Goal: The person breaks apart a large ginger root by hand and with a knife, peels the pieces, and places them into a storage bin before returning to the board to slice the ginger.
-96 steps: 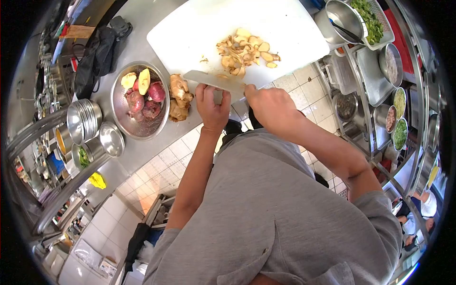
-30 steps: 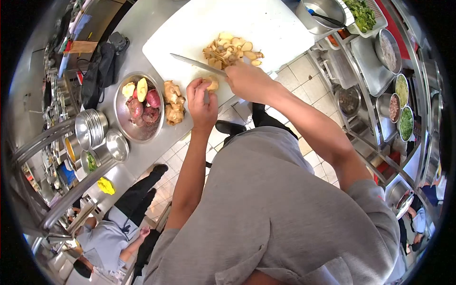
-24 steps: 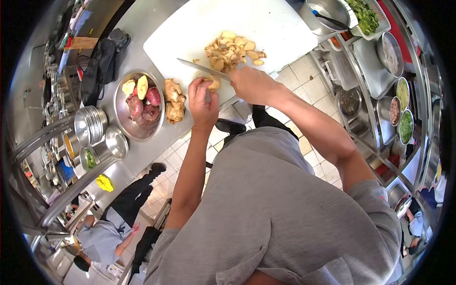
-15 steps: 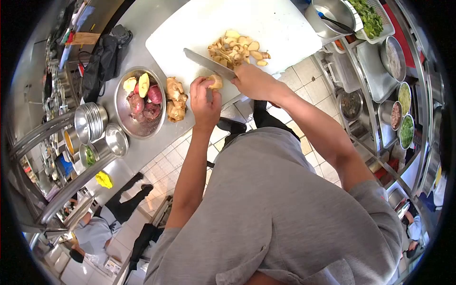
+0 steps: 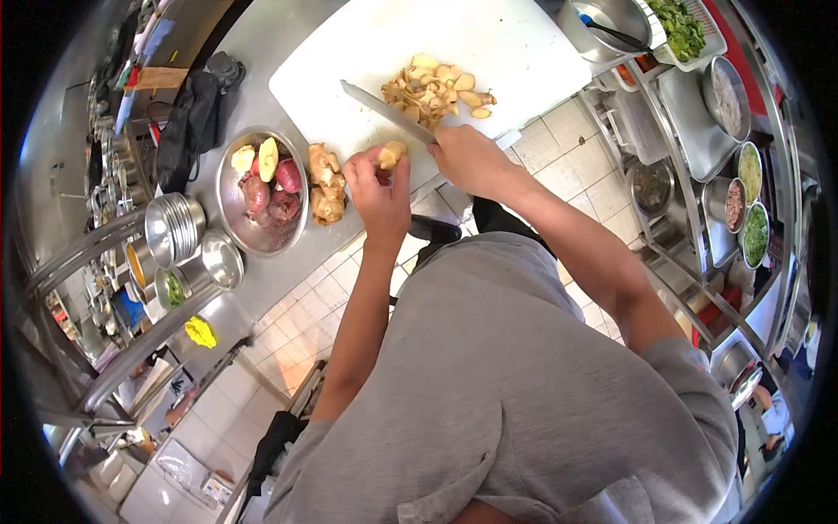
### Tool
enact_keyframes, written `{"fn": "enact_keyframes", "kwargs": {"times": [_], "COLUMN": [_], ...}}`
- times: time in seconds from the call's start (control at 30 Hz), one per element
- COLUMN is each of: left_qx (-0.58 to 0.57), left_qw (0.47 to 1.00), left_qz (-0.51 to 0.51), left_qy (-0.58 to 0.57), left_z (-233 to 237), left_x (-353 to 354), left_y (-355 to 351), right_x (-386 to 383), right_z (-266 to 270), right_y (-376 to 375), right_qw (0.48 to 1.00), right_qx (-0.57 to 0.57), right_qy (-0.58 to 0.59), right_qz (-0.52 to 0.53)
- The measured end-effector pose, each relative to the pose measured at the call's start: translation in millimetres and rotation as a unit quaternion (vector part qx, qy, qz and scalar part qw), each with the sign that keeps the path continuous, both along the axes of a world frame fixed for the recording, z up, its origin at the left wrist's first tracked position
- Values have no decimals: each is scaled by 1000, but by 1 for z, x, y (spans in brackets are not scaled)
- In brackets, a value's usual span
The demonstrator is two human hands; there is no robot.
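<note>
My left hand (image 5: 377,185) grips a piece of ginger (image 5: 392,155) at the near edge of the white cutting board (image 5: 323,79). In my right hand (image 5: 471,159) is the handle of a knife (image 5: 384,108); its blade points to the far left, just beyond the held ginger and apart from it. Beyond the blade lies a heap of ginger peelings and slices (image 5: 429,91). Unpeeled ginger roots (image 5: 326,185) rest left of my left hand. Beside them, a perforated metal bowl (image 5: 229,210) contains red onions (image 5: 288,175) and peeled ginger pieces (image 5: 268,160).
Stacked metal bowls (image 5: 171,229) and a yellow cloth (image 5: 200,332) are at the left. A black bag (image 5: 190,113) lies on the steel counter. At the right, a metal pot (image 5: 611,26), a basket of green leaves (image 5: 676,31) and a rack with food containers (image 5: 754,234) stand close.
The ginger in my left hand has tilted and my fingers have shifted around it. The knife has moved slightly away from it. A person at lower left has mostly left the view.
</note>
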State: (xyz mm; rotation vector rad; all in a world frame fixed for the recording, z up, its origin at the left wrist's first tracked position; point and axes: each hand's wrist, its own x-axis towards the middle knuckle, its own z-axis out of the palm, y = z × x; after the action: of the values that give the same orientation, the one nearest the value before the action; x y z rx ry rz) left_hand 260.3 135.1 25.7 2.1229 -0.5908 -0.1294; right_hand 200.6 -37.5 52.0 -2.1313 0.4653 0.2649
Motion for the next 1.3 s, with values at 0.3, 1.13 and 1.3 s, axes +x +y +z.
{"fn": "enact_keyframes", "kwargs": {"times": [0.3, 1.13, 1.3], "left_qx": [98, -17, -29], "left_qw": [970, 995, 996], "left_qz": [-182, -86, -83], "left_qy": [-128, -39, -32], "left_z": [6, -4, -5], "left_x": [28, 24, 23], "left_y": [20, 14, 13], "right_x": [-32, -25, 9], "right_z": [13, 32, -2], "right_y": [17, 45, 33], "right_qw": [998, 971, 980], "right_qx": [-59, -227, -177], "right_qy": [-21, -27, -70], "right_qz": [-12, 76, 51]}}
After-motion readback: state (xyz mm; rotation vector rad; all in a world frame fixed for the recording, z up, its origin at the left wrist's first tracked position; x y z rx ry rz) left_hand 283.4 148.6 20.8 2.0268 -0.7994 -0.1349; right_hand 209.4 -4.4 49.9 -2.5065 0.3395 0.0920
